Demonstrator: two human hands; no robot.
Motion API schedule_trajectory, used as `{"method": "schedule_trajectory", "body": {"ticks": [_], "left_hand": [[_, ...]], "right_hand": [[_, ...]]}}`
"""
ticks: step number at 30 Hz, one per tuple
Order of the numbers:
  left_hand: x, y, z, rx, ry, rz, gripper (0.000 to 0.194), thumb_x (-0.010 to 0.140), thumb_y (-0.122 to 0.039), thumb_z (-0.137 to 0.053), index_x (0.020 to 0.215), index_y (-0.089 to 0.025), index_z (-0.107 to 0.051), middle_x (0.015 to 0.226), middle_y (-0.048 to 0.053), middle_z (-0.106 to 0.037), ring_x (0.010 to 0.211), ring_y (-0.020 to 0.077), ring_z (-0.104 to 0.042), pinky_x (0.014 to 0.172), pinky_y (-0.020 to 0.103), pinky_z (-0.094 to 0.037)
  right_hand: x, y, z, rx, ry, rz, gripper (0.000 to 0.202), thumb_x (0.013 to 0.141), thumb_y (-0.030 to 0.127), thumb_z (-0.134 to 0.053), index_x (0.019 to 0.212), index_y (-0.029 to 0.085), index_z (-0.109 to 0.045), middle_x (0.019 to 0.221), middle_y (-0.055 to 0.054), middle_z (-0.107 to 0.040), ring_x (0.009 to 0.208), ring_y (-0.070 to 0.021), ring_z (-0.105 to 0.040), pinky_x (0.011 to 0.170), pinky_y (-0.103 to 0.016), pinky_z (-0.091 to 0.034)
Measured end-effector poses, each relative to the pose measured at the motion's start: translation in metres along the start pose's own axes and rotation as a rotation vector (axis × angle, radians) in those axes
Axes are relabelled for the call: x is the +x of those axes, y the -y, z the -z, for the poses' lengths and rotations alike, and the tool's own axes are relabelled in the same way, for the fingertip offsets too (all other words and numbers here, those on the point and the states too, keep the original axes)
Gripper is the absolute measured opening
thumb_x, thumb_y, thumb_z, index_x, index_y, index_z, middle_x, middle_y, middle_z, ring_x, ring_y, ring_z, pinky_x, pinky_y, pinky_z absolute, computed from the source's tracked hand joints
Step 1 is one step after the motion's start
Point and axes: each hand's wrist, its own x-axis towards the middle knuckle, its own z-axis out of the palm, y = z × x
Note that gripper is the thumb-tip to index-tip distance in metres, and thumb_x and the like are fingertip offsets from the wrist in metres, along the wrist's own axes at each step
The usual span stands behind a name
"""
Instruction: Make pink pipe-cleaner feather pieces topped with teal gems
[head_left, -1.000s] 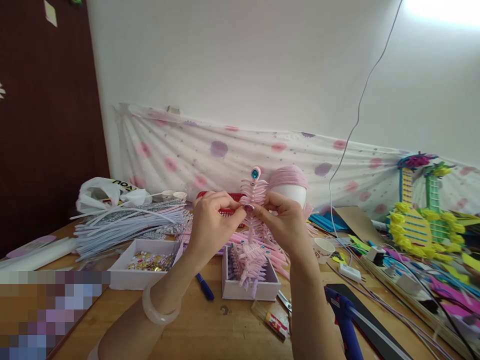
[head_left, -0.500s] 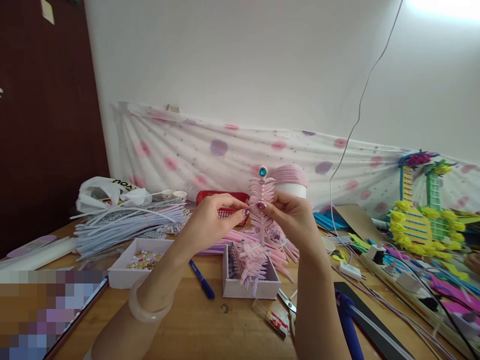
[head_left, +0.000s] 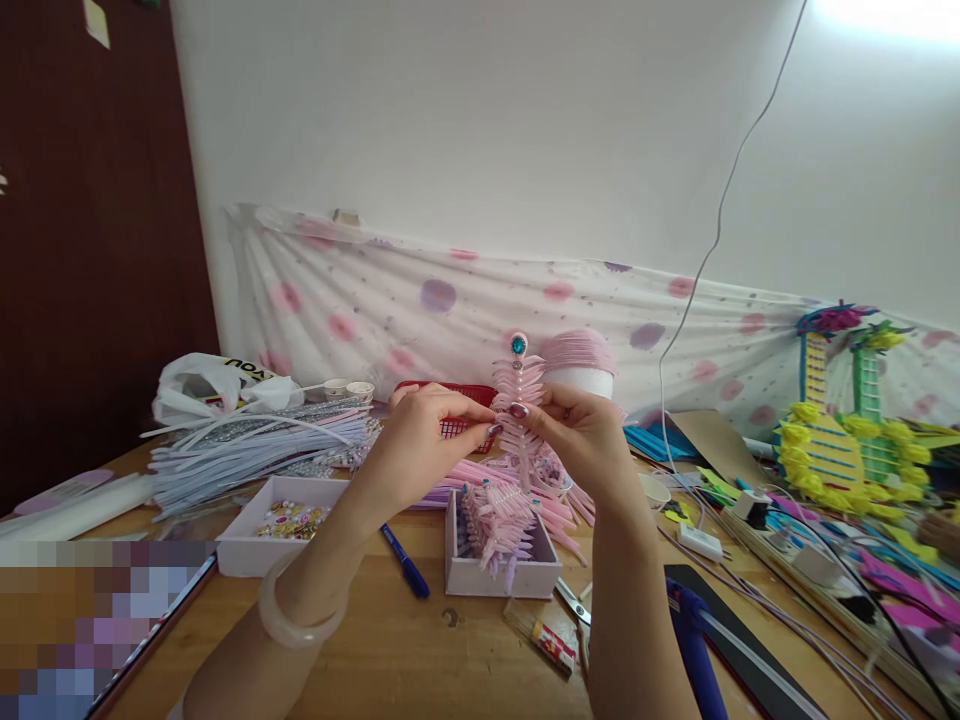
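Note:
Upright between my hands is a pink feather-shaped craft piece (head_left: pixel 519 376), with a row of small pearls down its middle and a round blue gem on top. My right hand (head_left: pixel 589 435) grips it from the right, thumb across its front. On its left edge, my left hand (head_left: pixel 439 430) pinches the fringe between thumb and forefinger. Below sits a white box (head_left: pixel 502 578) holding several similar pink pieces (head_left: pixel 495 520). To the left, another white box (head_left: pixel 259 555) contains gold and coloured gems (head_left: pixel 292 520).
A blue marker (head_left: pixel 405 562), scissors (head_left: pixel 574 603), a glue stick (head_left: pixel 553 645) and a blue glue gun (head_left: pixel 694 640) lie on the table. Bundled pale stems (head_left: pixel 247 450) are at left, a red basket (head_left: pixel 457 425) behind. Power strips (head_left: pixel 810 565) and cables run along the right.
The pink feather-shaped piece has shifted slightly left and tilted a little. Both hands keep hold of it.

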Motion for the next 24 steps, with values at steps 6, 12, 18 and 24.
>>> {"method": "schedule_trajectory", "body": {"ticks": [6,12,18,24], "left_hand": [[0.0,-0.001,-0.003,0.214,-0.089,-0.101,0.008,0.073,-0.02,-0.074,0.072,-0.027,-0.076,0.079,0.002,-0.077,0.085,0.0251,-0.066,0.106,0.054,-0.022],[-0.003,-0.001,-0.007,0.319,-0.12,-0.177,0.01,0.078,-0.02,-0.069,0.073,-0.028,-0.074,0.078,0.0,-0.076,0.084,0.0232,-0.065,0.108,0.053,-0.014],[-0.005,-0.004,-0.016,0.303,-0.215,-0.155,0.018,0.076,-0.019,-0.066,0.059,-0.023,-0.063,0.066,-0.001,-0.071,0.071,0.0207,-0.063,0.099,0.049,-0.03],[-0.006,-0.009,-0.013,0.254,-0.184,-0.158,0.038,0.078,-0.013,-0.057,0.044,-0.021,-0.04,0.045,-0.004,-0.049,0.052,0.014,-0.047,0.067,0.033,-0.04]], "right_hand": [[0.0,0.006,-0.006,-0.091,-0.064,0.022,0.04,0.071,0.055,-0.075,0.064,0.017,-0.062,0.056,0.0,-0.057,0.05,-0.0115,-0.05,0.043,-0.022,-0.039],[0.001,0.005,-0.005,-0.116,-0.089,0.051,0.037,0.075,0.052,-0.071,0.065,0.018,-0.062,0.057,0.0,-0.057,0.051,-0.0112,-0.048,0.045,-0.023,-0.037],[-0.001,0.007,-0.006,-0.148,-0.129,0.085,0.032,0.078,0.044,-0.071,0.065,0.017,-0.062,0.059,0.001,-0.056,0.055,-0.0111,-0.047,0.049,-0.023,-0.036],[-0.007,0.014,-0.007,-0.207,-0.15,0.142,0.026,0.078,0.035,-0.07,0.061,0.017,-0.06,0.056,0.002,-0.054,0.055,-0.0103,-0.046,0.049,-0.022,-0.037]]}}
